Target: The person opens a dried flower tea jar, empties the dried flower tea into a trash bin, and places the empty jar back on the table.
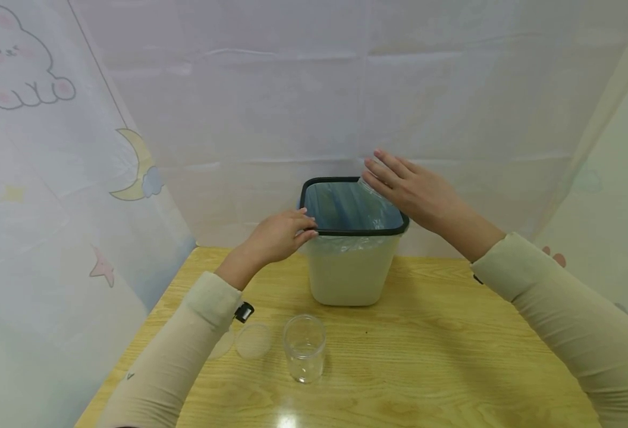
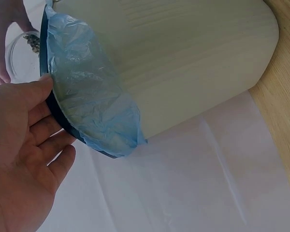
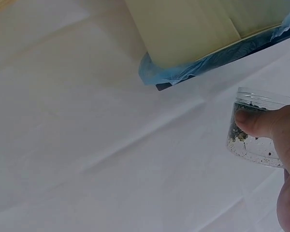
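A cream trash bin [image 1: 348, 273] stands upright, with a blue plastic liner [image 2: 92, 92] folded out under its black rim [image 1: 362, 232]. My left hand [image 1: 282, 235] grips the rim at the near left corner, thumb on one side and fingers curled on the other. Over the bin's far right side, my right hand [image 1: 415, 193] holds a clear jar [image 3: 241, 146], its thumb pressed on the wall in the right wrist view. Dark, dry-looking bits gather at one end of this tilted jar. From the head view, the back of my hand hides most of it.
Nearer me on the wooden table [image 1: 426, 368] stands a second clear jar [image 1: 304, 351], uncapped. Two round translucent lids lie left of it, one lid [image 1: 254, 340] beside the jar and another lid [image 1: 223, 345] partly behind my sleeve. A pale sheet [image 1: 271, 107] hangs behind the bin.
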`<state>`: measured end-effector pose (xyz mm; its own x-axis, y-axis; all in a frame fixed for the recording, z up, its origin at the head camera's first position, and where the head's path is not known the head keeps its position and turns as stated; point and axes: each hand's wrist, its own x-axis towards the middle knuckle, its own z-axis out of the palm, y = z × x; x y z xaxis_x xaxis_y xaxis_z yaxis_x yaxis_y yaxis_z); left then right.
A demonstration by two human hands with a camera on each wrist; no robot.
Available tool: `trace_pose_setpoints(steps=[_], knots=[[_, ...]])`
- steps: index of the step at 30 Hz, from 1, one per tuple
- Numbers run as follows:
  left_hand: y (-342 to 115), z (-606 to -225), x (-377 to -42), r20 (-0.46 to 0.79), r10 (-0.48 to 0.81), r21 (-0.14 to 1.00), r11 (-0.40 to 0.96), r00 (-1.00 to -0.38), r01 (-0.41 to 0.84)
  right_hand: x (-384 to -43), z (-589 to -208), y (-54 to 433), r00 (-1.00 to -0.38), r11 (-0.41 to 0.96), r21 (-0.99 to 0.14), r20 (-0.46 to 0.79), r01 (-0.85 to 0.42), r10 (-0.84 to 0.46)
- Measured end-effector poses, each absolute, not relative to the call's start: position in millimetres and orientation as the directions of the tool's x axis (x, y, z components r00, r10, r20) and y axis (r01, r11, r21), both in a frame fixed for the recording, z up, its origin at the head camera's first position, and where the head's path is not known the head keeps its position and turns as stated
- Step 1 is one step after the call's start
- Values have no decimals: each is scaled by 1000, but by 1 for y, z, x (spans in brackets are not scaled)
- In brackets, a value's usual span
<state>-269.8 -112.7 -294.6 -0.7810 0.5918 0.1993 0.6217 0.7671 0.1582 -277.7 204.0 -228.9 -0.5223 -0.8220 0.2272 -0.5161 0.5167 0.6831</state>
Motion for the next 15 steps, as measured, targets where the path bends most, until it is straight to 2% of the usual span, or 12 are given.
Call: trace_pose_setpoints(steps=[15], knots=[[-112,-294,-269,198,594,152,767,-780,623,-276,-229,203,-535,477,734,184,-483,-825]])
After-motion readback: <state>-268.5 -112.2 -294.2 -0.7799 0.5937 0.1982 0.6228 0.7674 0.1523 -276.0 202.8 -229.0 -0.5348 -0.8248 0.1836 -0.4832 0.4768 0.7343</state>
